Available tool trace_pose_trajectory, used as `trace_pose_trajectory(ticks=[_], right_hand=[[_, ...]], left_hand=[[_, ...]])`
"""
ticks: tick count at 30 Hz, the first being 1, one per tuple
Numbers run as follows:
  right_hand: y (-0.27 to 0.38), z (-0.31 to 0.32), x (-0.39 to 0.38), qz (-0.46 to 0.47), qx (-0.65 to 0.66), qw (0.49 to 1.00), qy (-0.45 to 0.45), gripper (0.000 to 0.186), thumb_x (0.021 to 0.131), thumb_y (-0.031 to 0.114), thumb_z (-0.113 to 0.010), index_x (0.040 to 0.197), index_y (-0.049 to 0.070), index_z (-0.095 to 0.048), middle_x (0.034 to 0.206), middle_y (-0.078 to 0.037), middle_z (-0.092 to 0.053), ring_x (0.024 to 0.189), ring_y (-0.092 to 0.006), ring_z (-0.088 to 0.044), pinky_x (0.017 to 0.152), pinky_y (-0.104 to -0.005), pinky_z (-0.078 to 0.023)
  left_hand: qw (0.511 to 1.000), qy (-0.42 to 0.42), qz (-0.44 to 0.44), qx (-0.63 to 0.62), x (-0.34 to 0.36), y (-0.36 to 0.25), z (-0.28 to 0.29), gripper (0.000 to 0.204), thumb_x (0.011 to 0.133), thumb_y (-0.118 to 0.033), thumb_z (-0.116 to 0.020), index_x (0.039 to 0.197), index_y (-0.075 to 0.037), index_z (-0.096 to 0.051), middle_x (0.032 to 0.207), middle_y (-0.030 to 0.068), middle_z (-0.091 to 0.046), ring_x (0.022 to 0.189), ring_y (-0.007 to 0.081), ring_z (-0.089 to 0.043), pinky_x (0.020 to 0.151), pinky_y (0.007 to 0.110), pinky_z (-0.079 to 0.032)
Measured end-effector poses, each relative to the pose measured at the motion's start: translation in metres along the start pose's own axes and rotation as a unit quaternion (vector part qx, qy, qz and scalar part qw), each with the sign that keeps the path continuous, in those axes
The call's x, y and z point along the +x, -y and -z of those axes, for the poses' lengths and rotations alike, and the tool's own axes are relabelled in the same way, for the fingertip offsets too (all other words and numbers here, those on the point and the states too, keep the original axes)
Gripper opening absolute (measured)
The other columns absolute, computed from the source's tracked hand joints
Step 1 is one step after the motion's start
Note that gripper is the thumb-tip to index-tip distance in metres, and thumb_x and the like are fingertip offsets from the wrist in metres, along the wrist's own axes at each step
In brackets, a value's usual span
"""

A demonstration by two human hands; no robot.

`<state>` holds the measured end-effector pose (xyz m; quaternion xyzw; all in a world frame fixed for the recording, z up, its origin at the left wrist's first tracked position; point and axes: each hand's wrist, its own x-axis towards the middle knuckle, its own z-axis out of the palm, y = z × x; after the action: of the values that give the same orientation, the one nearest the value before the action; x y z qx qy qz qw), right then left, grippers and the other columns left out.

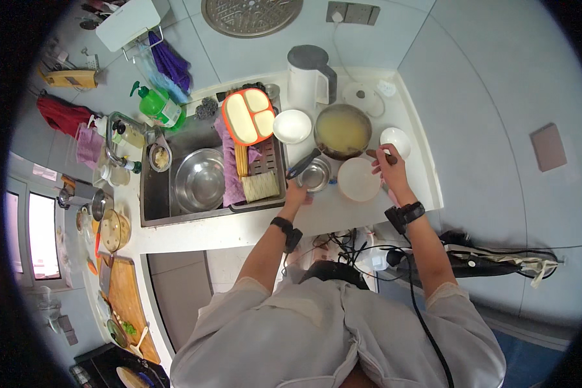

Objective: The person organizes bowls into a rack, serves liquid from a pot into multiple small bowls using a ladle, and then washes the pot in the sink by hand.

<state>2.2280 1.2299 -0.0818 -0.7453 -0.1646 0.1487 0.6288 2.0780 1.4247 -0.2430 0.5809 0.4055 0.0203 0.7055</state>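
My right hand [390, 169] has its fingers closed round a brown handle [372, 154] at the near right side of a pot [343, 131] of yellowish liquid. Just below the pot, a whitish round bowl [359, 179] stands close to this hand, and a small white bowl [395, 141] is beyond it. At the counter's front, my left hand [295, 193] is beside a small metal bowl [315, 174], by the lower end of a dark handle [304, 163] that slants along the bowl's left side. Its fingers are partly hidden, so its grip is unclear.
At left is the sink [163, 205], with a large metal bowl [200, 180] inside and an orange-rimmed divided plate [247, 116] over its right side. A white bowl [292, 126] and an electric kettle [310, 76] stand behind. Cables [355, 249] hang below the counter edge.
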Motion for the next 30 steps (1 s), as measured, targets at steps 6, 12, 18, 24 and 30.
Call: trace_pose_trajectory(ticks=[6,12,18,24,30], right_hand=[[-0.002,-0.004,-0.009,0.012,0.008,0.999,0.046,0.016,0.082,0.016,-0.053,0.092,0.004,-0.053,0.066,-0.006,-0.055,0.053,-0.0134,-0.053,0.049,-0.0251,-0.043],[0.015,0.004,-0.03,0.273,-0.391,0.876,0.076,0.019,0.072,0.009,-0.058,0.091,0.009,-0.056,0.07,-0.012,-0.053,0.059,-0.0286,-0.053,0.054,-0.0348,-0.045],[0.014,0.0,-0.025,0.289,-0.375,0.879,0.053,0.018,0.073,0.009,-0.057,0.091,0.01,-0.056,0.07,-0.012,-0.052,0.063,-0.0297,-0.054,0.055,-0.037,-0.045],[0.004,-0.021,-0.013,0.27,-0.285,0.92,0.004,0.017,0.077,0.011,-0.056,0.093,0.006,-0.058,0.073,-0.015,-0.056,0.063,-0.0283,-0.056,0.057,-0.0333,-0.046],[0.005,-0.031,-0.006,0.084,-0.067,0.993,-0.043,0.021,0.082,0.014,-0.053,0.092,-0.003,-0.058,0.065,-0.009,-0.057,0.057,-0.0125,-0.055,0.051,-0.0252,-0.045]], left_hand=[[0.998,0.013,0.016,0.056,-0.059,-0.018,0.012,0.079,0.078,-0.015,-0.053,0.131,-0.009,0.006,0.067,0.0137,-0.053,0.042,0.0211,-0.052,0.037,0.032,-0.046],[0.991,-0.038,-0.125,0.008,-0.043,-0.039,0.032,0.056,0.081,-0.023,-0.055,0.122,-0.004,-0.022,0.062,0.0074,-0.049,0.045,0.0137,-0.047,0.039,0.024,-0.038],[0.963,-0.076,-0.252,-0.059,0.009,-0.052,0.031,0.015,0.088,-0.012,-0.04,0.101,-0.004,-0.045,0.061,0.0019,-0.047,0.044,0.0086,-0.041,0.038,0.023,-0.035],[0.968,-0.062,-0.235,-0.058,0.056,-0.077,0.061,0.02,0.089,-0.013,-0.04,0.105,-0.003,-0.047,0.06,0.0037,-0.047,0.043,0.01,-0.042,0.037,0.024,-0.035],[0.973,-0.111,-0.18,-0.094,0.052,-0.079,0.064,0.022,0.085,-0.015,-0.043,0.102,-0.002,-0.041,0.064,0.0061,-0.05,0.043,0.013,-0.044,0.039,0.025,-0.035]])
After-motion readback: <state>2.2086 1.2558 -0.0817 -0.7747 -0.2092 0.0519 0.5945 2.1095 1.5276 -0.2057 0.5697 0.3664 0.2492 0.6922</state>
